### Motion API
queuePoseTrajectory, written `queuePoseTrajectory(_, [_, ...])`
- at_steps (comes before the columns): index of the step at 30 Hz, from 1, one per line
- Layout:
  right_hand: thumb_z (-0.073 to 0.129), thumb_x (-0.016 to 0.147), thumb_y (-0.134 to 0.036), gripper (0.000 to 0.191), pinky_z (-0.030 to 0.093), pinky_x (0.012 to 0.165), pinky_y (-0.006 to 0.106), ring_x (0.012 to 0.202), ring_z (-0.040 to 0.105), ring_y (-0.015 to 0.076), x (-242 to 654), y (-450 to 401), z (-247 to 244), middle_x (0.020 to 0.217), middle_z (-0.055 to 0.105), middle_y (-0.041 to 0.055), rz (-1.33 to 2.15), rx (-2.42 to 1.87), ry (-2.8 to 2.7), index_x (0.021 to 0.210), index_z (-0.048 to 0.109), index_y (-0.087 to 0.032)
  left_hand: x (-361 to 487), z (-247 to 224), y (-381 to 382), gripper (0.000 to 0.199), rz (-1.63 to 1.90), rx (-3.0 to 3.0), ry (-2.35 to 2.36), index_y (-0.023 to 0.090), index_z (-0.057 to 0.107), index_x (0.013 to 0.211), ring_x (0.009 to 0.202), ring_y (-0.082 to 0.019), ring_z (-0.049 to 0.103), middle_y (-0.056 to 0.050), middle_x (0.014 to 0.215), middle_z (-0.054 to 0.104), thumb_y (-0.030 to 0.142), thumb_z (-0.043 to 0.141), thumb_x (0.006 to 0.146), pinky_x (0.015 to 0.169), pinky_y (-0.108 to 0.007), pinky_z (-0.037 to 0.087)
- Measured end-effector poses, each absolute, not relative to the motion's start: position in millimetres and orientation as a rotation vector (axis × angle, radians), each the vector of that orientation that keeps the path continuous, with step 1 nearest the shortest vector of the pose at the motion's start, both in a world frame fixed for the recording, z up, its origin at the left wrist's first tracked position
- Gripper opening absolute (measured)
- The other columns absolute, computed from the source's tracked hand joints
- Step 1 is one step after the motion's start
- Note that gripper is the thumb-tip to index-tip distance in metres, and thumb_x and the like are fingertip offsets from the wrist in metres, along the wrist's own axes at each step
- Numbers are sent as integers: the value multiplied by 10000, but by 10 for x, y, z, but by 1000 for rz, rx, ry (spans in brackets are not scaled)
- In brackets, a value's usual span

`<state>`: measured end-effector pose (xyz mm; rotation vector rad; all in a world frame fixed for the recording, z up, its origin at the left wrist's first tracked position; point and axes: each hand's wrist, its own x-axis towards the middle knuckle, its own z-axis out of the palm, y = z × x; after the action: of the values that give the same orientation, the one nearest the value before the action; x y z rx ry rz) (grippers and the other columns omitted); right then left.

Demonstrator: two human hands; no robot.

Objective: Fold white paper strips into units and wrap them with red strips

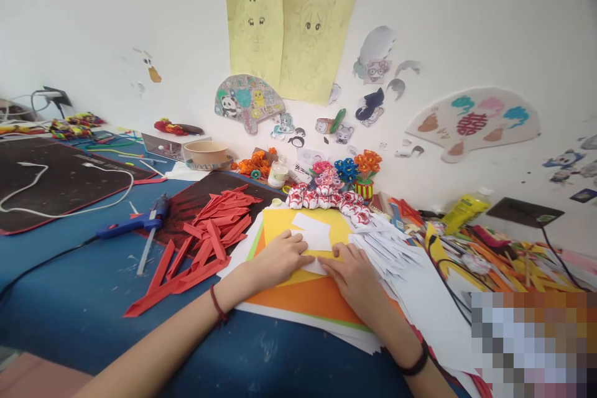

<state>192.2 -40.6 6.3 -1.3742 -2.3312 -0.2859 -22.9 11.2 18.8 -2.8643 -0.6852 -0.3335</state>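
Observation:
My left hand (282, 257) and my right hand (351, 270) rest over a stack of coloured paper, with a yellow sheet (275, 221) and an orange sheet (303, 300) showing. Between them lies a small white paper strip (316, 266), and the fingertips of both hands press on its edges. Just beyond is another white paper piece (314, 231), flat on the yellow sheet. The fingers of my left hand are bent and close together. On my right hand the index finger points toward the strip and the others are curled.
Folded red paper strips (209, 242) are piled on the left, beside a blue glue gun (135, 224). White paper strips (385, 252) lie at the right. Behind the stack stand red-and-white folded pieces (326, 199) and paper flowers (346, 170). A yellow bottle (464, 213) is farther right.

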Motion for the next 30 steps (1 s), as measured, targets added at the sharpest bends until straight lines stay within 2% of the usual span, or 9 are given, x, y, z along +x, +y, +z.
queuePoseTrajectory(3, [494, 954, -260, 225, 376, 713, 344, 828, 489, 209, 1911, -381, 47, 856, 557, 49, -248, -1381, -2291, 812, 665, -224, -257, 194, 119, 417, -378, -2927, -796, 265, 628, 1125, 858, -202, 498, -44, 828, 579, 52, 546, 776, 729, -313, 332])
queuePoseTrajectory(6, [482, 960, -288, 282, 399, 724, 344, 818, 496, 202, 1924, -339, 10, 846, 556, 45, -170, -1349, -2240, 742, 643, -212, -278, 182, 138, 387, -565, -2970, -998, 262, 616, 1159, 870, -189, 532, -37, 855, 621, 81, 479, 846, 740, -307, 342])
queuePoseTrajectory(10, [534, 937, -290, 237, 417, 710, 330, 800, 513, 193, 1954, -279, -49, 840, 568, 35, -10, -1308, -2178, 752, 662, -218, -259, 158, 168, 191, -736, -2975, -1110, 232, 663, 1023, 898, -186, 549, -27, 896, 664, 245, 512, 906, 747, -318, 323])
queuePoseTrajectory(14, [630, 878, -243, 93, 423, 724, 328, 823, 532, 197, 1957, -256, -84, 840, 581, 27, 118, -1309, -2121, 808, 690, -225, -227, 135, 189, 157, -679, -2981, -1046, 248, 704, 851, 896, -174, 528, -5, 862, 658, 258, 555, 900, 744, -316, 304])
queuePoseTrajectory(20, [622, 878, -246, 78, 442, 732, 332, 837, 557, 203, 1953, -237, -87, 854, 604, 36, 202, -1275, -2088, 857, 691, -218, -190, 85, 232, 129, -718, -3019, -1213, 206, 673, 877, 916, -187, 527, -23, 895, 645, 311, 598, 868, 806, -315, 363])
queuePoseTrajectory(25, [658, 851, -316, 121, 452, 763, 336, 878, 582, 212, 1959, -198, -93, 906, 654, 43, 265, -1264, -2041, 923, 687, -222, -152, 62, 236, 102, -736, -3045, -1297, 190, 612, 890, 927, -192, 539, -20, 920, 628, 266, 626, 824, 811, -314, 388])
queuePoseTrajectory(30, [637, 862, -309, 171, 428, 622, 296, 684, 575, 188, 1896, -259, -20, 694, 662, 25, 342, -1275, -1966, 741, 703, -209, -130, 91, 217, 111, -879, -3212, -1262, 189, 628, 876, 779, -147, 585, 14, 817, 674, 297, 611, 853, 779, -285, 383])
